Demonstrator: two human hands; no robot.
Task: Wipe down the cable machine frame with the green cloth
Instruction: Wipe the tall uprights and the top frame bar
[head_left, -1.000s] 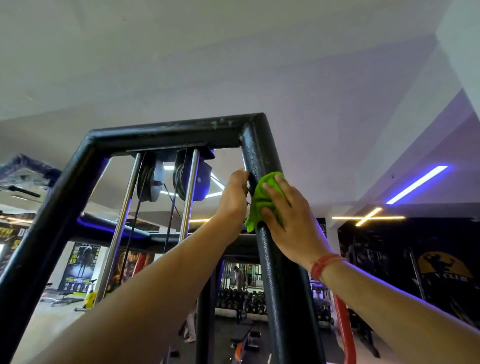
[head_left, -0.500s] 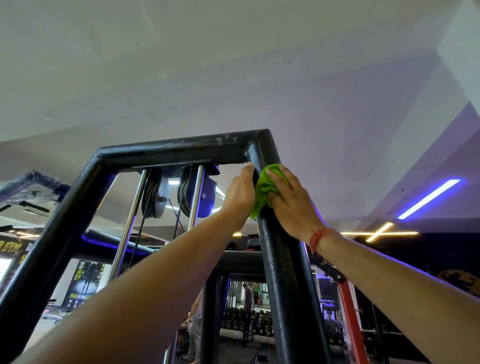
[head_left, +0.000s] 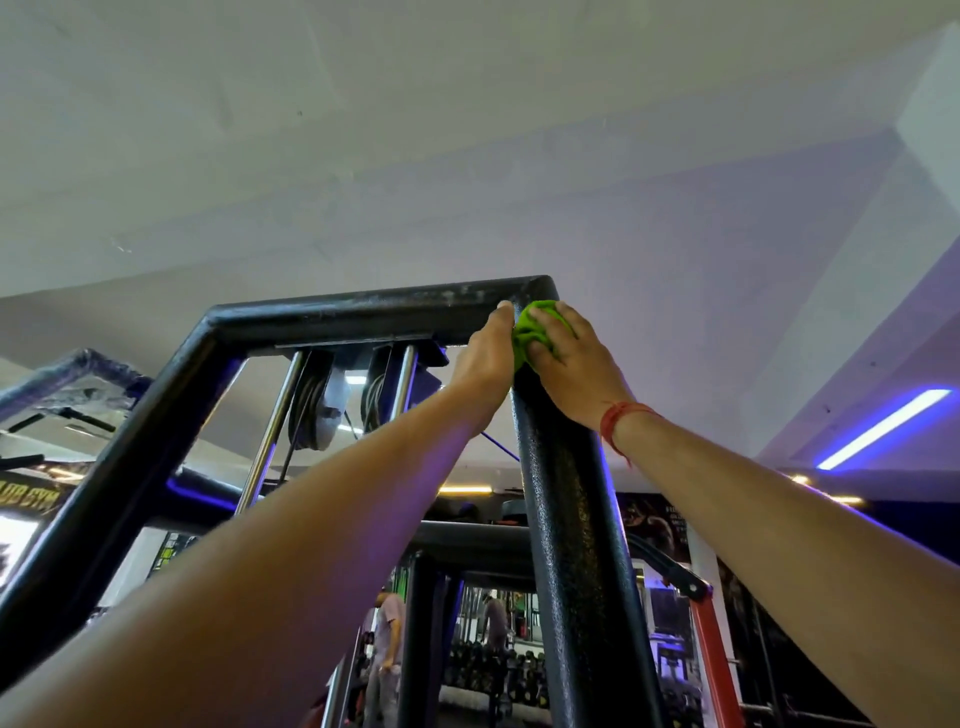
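Two bare arms reach up to the top right corner of a black cable machine frame (head_left: 566, 519), seen from below against a pale ceiling (head_left: 467, 130). The right hand (head_left: 576, 364) presses a bunched green cloth (head_left: 535, 332) against the upper end of the frame's right upright, just under the corner where it meets the dusty, scuffed top crossbar (head_left: 363, 312); its fingers are curled over the cloth, and the thumb lies along the lower edge of the wad. A red thread band (head_left: 621, 421) circles that wrist. The left hand (head_left: 488, 358) is at the inner side of the same upright, touching the cloth's left edge, its thumb tip reaching up to the crossbar; whether its fingers wrap the post cannot be told, since they are hidden behind the hand. Under the crossbar hang two pulleys (head_left: 317, 410) between two chrome guide rods (head_left: 270, 436), with dark cables running down from them. A blue-white strip light (head_left: 883, 428) glows on the ceiling at right. Below, between the frame's posts, racks of dumbbells (head_left: 498, 670) and a standing person (head_left: 387, 649) appear in the gym's background, and a red machine arm (head_left: 711, 660) rises at lower right.
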